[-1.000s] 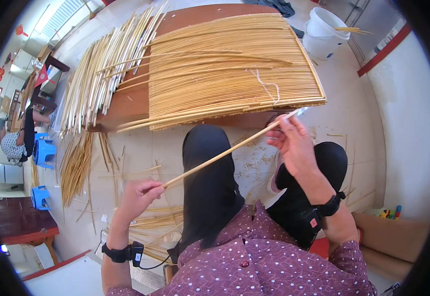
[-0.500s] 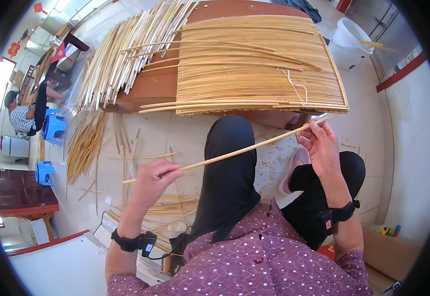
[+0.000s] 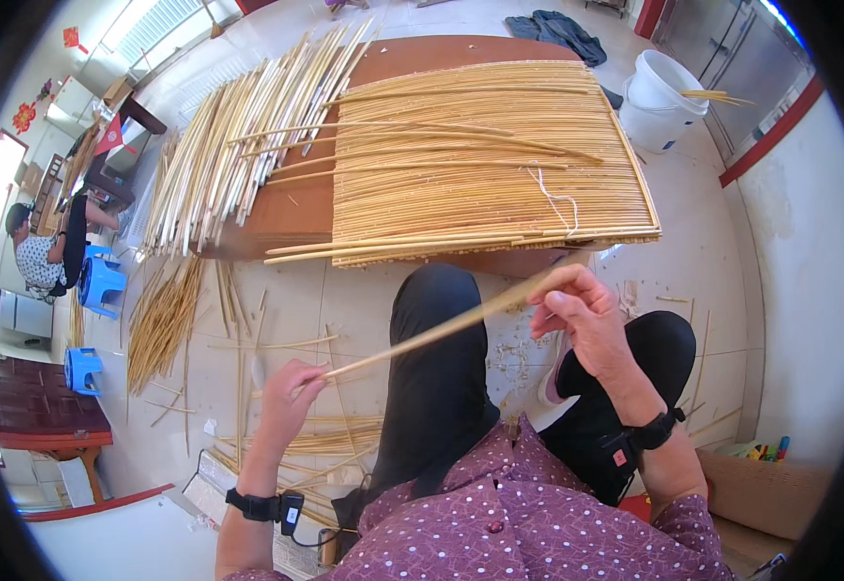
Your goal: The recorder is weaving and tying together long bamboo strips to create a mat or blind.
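A slender tan stalk [image 3: 422, 336] slants across my legs, its right part smeared by motion. My left hand [image 3: 291, 392] is closed on its lower left end. My right hand [image 3: 586, 324] is at the blurred upper end, its fingers loosely curved and the thumb apart. Contact there is hard to make out. Beyond my knees, a mat of stalks laid side by side [image 3: 460, 165] covers the right part of a brown table [image 3: 422, 53]. Several loose stalks lie across the mat, along with a white string [image 3: 562, 205].
Pale stalks [image 3: 247, 136] overhang the table's left side. More stalks [image 3: 165, 324] lie in a floor pile, with others beside my left arm. White buckets [image 3: 659, 97] stand at back right. Far left, a person [image 3: 39, 257] sits near blue stools [image 3: 102, 283]. A cardboard box [image 3: 761, 494] is at lower right.
Both hands have come down and the right one has moved left. Its fingers have loosened from their pinch on the stalk. The table sits a little lower in view.
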The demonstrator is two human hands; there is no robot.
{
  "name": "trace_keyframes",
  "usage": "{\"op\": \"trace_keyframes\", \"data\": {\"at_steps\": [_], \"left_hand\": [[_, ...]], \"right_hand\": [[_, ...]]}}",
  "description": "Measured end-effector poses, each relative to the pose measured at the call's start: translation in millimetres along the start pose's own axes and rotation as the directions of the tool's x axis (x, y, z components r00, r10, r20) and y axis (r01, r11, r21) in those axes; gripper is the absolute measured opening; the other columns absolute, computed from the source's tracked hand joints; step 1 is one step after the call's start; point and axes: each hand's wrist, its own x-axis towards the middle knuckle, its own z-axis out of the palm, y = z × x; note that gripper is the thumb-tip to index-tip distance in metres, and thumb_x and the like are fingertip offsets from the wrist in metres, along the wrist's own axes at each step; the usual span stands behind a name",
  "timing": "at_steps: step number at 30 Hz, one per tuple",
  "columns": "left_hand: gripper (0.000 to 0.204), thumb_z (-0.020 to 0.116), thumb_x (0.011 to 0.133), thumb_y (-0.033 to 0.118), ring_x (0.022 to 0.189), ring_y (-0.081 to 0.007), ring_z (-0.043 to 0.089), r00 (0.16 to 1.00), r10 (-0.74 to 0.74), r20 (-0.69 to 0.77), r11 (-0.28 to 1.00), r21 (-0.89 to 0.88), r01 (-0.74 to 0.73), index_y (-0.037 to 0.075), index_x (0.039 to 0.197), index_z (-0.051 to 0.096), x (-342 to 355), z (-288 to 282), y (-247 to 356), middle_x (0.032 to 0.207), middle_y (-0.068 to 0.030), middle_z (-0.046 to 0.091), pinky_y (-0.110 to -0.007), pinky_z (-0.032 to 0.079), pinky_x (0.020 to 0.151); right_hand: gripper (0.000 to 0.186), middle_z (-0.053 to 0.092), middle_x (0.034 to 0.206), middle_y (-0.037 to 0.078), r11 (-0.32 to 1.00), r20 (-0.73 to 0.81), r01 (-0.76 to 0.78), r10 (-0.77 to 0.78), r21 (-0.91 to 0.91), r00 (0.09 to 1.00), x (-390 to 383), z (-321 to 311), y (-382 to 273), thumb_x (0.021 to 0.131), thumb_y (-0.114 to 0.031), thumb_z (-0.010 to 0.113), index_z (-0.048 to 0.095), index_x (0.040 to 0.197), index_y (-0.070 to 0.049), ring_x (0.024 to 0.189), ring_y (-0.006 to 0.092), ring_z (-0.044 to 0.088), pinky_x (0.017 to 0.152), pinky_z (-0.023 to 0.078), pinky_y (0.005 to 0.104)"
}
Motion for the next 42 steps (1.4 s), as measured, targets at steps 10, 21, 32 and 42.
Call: {"op": "trace_keyframes", "data": {"at_steps": [10, 21, 32, 42], "left_hand": [[0.013, 0.053, 0.095, 0.013, 0.085, -0.0155, 0.056, 0.717, -0.562, -0.413, 0.814, -0.432, 0.389, 0.000, 0.097, 0.055, -161, 43, -165, 0.090, -0.0070, 0.057, -0.030, 0.047, 0.077], [0.043, 0.061, 0.088, 0.006, 0.112, -0.0293, 0.057, 0.755, -0.486, -0.440, 0.866, -0.128, 0.483, -0.005, 0.127, 0.048, -94, 27, -178, 0.123, -0.0201, 0.057, -0.037, 0.046, 0.097], [0.015, 0.067, 0.078, 0.003, 0.092, -0.0273, 0.063, 0.902, 0.413, 0.123, 0.900, 0.098, -0.425, 0.004, 0.093, 0.067, 161, 18, 135, 0.095, -0.0107, 0.066, -0.035, 0.049, 0.083], [0.015, 0.071, 0.074, 0.007, 0.098, -0.0299, 0.059, 0.816, 0.545, 0.193, 0.800, 0.173, -0.575, 0.006, 0.088, 0.065, 225, 106, 121, 0.102, -0.0088, 0.063, -0.038, 0.047, 0.081]], "right_hand": [[0.012, 0.065, 0.084, 0.006, 0.932, 0.139, -0.111, 0.168, -0.344, 0.976, 3, -2, 13, 0.094, -0.011, 0.057, 0.059, 0.101, 0.000, 0.070, 0.0110, 0.064, 0.063, 0.054, 0.0248], [0.014, 0.065, 0.077, 0.006, 0.816, 0.111, -0.217, 0.323, -0.536, 0.940, 0, -10, 20, 0.091, -0.013, 0.057, 0.061, 0.096, 0.000, 0.068, 0.0113, 0.064, 0.058, 0.052, 0.0271], [0.014, 0.065, 0.077, 0.016, 0.127, 0.196, 0.184, 0.084, -0.975, 0.977, 43, -42, -14, 0.082, -0.019, 0.061, 0.061, 0.085, -0.005, 0.080, 0.0354, 0.064, 0.069, 0.050, 0.0445], [0.028, 0.059, 0.092, 0.010, -0.087, 0.358, 0.350, -0.348, -0.933, 0.866, 62, -81, -40, 0.072, -0.006, 0.073, 0.059, 0.096, -0.006, 0.090, 0.0319, 0.059, 0.076, 0.049, 0.0415]]}}
